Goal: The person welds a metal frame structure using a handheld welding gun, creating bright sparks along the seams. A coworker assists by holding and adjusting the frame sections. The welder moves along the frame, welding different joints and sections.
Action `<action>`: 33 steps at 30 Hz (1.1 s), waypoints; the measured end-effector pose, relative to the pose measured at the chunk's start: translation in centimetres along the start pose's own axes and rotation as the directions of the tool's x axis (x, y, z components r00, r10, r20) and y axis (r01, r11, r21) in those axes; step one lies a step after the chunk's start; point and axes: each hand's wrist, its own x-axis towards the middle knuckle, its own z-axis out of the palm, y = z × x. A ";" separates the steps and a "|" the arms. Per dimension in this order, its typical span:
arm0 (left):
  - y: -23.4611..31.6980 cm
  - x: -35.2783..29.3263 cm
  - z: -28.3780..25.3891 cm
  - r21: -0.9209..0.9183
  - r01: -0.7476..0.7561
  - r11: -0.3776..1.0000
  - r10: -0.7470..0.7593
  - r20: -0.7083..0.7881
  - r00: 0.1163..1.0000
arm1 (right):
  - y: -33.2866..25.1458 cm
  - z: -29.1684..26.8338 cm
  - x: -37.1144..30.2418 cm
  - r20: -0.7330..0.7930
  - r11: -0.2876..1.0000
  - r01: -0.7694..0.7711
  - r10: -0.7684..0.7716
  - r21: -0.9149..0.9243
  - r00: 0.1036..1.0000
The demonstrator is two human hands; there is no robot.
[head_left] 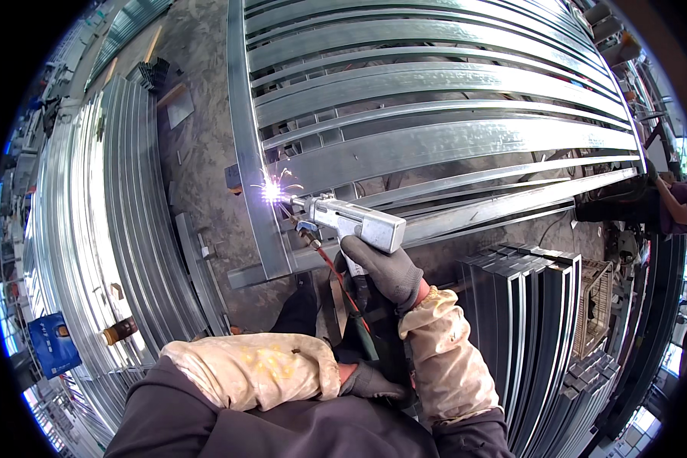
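My right hand (389, 273), in a dark grey glove, is closed around the handle of a silver welding gun (359, 220). A bright violet-white arc with flying sparks (272, 191) burns at the nozzle, on the edge of a flat steel upright (253, 145). This upright joins the ends of long steel bars in a frame (435, 84). From the gun, a red hose (336, 271) and dark cables run back toward my body. My left hand (374, 384), also gloved, is curled low against my body beside the cables; what it grips is hidden.
Long steel profiles (133, 198) are stacked on the left, with a brown bottle (120, 331) and a blue box (53, 345) on them. More rectangular tubes (519, 305) stand at right, beside a wire crate (594, 305). Another person (672, 202) is at the far right.
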 end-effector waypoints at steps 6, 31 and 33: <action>2.0 0.0 -0.2 0.006 0.006 1.000 -0.005 -0.048 0.999 | -0.3 0.2 -0.3 -0.017 0.999 -0.040 0.040 0.021 0.999; -0.3 0.2 0.9 0.024 -0.017 1.000 0.016 0.022 1.000 | 0.0 0.6 -1.4 -0.058 0.999 0.000 -0.002 -0.034 0.998; -0.9 0.2 1.1 0.063 -0.073 0.995 0.072 0.017 0.997 | 0.0 0.8 -1.5 -0.061 1.000 0.002 -0.004 -0.029 0.998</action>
